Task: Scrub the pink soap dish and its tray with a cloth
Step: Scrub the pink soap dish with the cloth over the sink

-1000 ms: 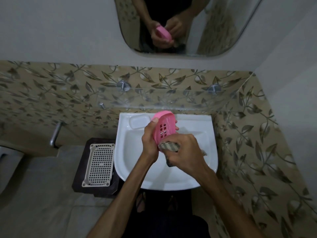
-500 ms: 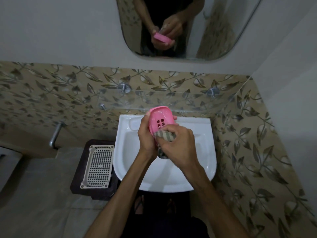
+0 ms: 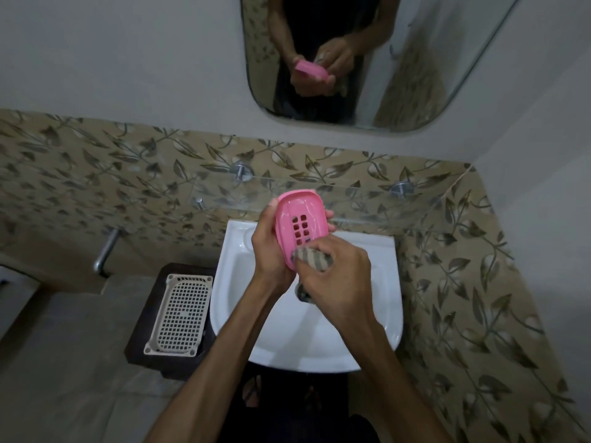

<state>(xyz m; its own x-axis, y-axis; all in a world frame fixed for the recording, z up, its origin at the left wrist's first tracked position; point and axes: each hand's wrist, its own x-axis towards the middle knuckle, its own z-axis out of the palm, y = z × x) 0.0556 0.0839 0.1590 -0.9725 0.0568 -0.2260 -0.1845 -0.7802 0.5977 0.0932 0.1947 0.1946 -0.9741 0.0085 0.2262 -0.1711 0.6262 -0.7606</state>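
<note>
Both hands are busy above the white basin: the left hand grasps the pink soap dish by its long edges, thumb at the dish's 9 o'clock side and fingertips showing past its 3 o'clock side, while the right hand clenches a striped cloth against the dish's 6 o'clock end. Compared with a second ago, the dish has been turned from steeply tilted to facing the camera more squarely, its slotted floor now open to view, and the cloth has crept from below the dish up onto its lower rim. I judge that the scrub is working along the inside surface, bottom end first, with the upper half toward 12 o'clock not yet covered by the cloth. A pale grid tray lies on the dark stand at the basin's 9 o'clock, well apart from both hands and untouched; whether it is the dish's own tray I cannot tell.
</note>
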